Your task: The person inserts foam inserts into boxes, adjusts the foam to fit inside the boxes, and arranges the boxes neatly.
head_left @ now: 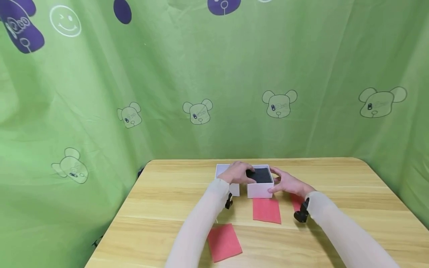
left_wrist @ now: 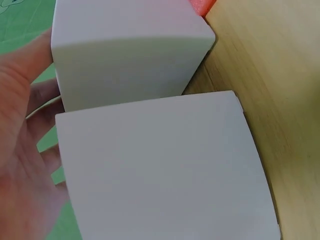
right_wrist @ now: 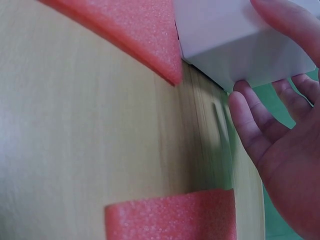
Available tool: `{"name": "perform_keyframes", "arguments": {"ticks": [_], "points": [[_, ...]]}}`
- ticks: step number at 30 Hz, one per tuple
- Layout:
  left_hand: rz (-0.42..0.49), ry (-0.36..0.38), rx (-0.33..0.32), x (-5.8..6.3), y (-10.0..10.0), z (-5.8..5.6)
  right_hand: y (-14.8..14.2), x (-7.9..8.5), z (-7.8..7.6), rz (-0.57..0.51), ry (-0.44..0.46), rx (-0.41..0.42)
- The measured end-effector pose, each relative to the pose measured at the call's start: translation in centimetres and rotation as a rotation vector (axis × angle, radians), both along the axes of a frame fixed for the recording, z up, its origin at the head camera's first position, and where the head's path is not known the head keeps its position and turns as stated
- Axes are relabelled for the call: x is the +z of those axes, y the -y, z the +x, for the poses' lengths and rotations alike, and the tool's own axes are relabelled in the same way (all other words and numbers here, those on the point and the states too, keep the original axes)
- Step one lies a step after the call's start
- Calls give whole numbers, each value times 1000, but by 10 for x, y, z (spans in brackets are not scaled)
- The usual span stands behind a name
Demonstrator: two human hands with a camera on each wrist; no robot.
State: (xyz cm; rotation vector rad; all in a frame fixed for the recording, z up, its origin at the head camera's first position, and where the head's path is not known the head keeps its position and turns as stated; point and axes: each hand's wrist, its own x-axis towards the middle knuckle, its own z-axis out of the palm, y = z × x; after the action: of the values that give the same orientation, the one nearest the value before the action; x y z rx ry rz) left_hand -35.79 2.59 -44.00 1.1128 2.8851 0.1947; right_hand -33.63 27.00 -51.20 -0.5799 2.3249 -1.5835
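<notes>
Two white boxes stand side by side near the table's far edge. The right-hand box [head_left: 260, 191] has a dark, flat-topped block [head_left: 263, 175] in its open top. My left hand [head_left: 237, 172] reaches across from the left, thumb and fingers curled at the dark block's left end; in the left wrist view the fingertips are hidden behind the box walls. My right hand [head_left: 285, 182] grips the same box at its right side, thumb on the front face and fingers farther back. The left-hand white box [left_wrist: 165, 170] stands below my left wrist, partly covered in the head view.
A red foam sheet [head_left: 267, 210] lies just in front of the right-hand box. Another red foam piece [right_wrist: 172, 217] lies by my right wrist, and a third red sheet [head_left: 224, 242] near the table's front. Behind the wooden table [head_left: 161, 193] hangs a green curtain [head_left: 234, 130].
</notes>
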Motion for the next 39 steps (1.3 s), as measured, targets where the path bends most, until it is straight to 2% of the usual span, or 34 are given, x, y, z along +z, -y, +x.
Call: {"name": "perform_keyframes", "arguments": {"ticks": [11, 19, 28, 31, 39], "points": [[-18, 21, 41, -4, -4, -3, 0, -1, -2, -12, 5, 4], [-25, 20, 37, -4, -5, -3, 0, 0, -1, -13, 13, 6], [36, 11, 27, -9, -1, -3, 0, 0, -1, -13, 21, 1], [51, 9, 35, -7, -1, -2, 0, 0, -1, -11, 17, 0], [14, -1, 60, -2, -3, -1, 0, -1, -2, -18, 14, 3]]}}
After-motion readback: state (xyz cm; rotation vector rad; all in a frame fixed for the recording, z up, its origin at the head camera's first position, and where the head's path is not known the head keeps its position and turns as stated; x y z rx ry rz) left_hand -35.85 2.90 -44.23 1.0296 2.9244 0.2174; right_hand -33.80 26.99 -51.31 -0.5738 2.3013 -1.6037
